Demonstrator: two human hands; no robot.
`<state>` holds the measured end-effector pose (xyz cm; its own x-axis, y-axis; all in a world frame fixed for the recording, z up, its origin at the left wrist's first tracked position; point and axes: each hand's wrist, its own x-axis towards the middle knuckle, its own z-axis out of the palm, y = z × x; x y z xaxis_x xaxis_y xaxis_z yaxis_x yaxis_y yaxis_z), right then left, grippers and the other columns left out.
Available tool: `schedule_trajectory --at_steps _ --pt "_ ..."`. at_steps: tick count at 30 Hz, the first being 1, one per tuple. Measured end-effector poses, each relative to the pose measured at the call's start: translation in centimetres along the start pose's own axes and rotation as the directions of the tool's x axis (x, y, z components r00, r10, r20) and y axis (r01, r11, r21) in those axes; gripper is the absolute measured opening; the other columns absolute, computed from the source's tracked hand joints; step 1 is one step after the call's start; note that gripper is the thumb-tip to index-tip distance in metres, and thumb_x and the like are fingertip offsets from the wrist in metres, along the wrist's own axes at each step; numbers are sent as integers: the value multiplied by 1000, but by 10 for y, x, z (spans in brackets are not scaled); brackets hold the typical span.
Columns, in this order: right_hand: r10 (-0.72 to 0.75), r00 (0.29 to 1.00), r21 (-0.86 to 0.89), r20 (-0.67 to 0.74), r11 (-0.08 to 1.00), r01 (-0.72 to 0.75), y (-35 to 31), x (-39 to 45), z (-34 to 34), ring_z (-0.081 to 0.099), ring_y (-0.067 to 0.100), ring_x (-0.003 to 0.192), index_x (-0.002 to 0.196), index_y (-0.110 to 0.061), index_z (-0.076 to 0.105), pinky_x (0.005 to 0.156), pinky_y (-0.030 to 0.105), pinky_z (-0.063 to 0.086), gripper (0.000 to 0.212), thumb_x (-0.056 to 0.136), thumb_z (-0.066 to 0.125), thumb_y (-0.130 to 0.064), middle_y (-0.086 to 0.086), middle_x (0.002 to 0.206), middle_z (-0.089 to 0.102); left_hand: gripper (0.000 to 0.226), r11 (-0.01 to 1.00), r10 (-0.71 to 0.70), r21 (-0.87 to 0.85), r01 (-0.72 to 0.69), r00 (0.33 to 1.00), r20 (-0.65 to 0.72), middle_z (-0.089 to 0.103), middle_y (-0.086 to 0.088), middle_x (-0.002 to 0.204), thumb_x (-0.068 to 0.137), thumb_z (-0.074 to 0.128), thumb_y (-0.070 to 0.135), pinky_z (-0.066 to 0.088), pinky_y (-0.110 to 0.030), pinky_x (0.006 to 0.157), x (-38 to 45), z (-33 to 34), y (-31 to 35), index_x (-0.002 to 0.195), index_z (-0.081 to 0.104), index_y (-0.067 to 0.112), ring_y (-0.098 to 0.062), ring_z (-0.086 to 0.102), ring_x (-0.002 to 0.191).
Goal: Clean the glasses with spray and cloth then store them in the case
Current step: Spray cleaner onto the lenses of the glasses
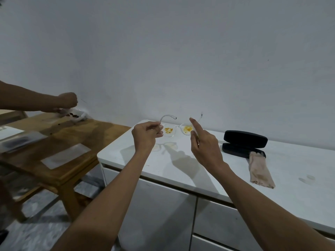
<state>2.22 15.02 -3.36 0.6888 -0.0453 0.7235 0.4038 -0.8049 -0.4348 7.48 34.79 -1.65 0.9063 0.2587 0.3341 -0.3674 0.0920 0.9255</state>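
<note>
Clear-framed glasses (172,130) with yellow-orange smears on both lenses hang above the white counter (181,169), temples unfolded and pointing away from me. My left hand (146,135) pinches the left hinge and temple. My right hand (204,142) holds the frame's right side, with the index finger stretched up along it. An open black glasses case (244,140) lies on the counter to the right. A beige cloth (260,169) lies partly in the case and trails toward the front edge. I see no spray bottle.
A wooden table (59,142) stands lower to the left, with plastic sheets and a white dish of dark bits. Another person's arm and hand (67,101) reach over that dish. The wall rises right behind the counter. Cabinet doors sit below the counter.
</note>
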Motion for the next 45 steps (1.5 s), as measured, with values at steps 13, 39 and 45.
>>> schedule_trajectory --at_steps 13,39,45 --pt "76 997 -3 -10 997 -76 4 0 3 45 26 56 128 -17 56 57 33 32 27 102 46 -13 -8 53 38 14 1000 1 -2 -1 1000 16 73 -15 73 80 79 -6 63 -33 66 1 -1 -2 93 76 -3 -25 70 59" --pt "-44 993 135 114 990 29 -33 -4 26 57 23 73 153 -28 42 70 40 50 49 105 42 -20 3 84 64 17 999 5 43 -4 1000 -11 76 -20 81 80 80 -2 64 -34 67 3 1 2 97 77 -3 -33 75 67" --pt "-44 995 109 86 993 35 -35 -3 28 54 23 66 153 -26 44 65 41 49 50 104 45 -18 3 72 59 17 998 4 60 -4 1000 -12 76 -17 81 80 81 -1 64 -32 66 2 2 3 97 78 0 -29 76 66"
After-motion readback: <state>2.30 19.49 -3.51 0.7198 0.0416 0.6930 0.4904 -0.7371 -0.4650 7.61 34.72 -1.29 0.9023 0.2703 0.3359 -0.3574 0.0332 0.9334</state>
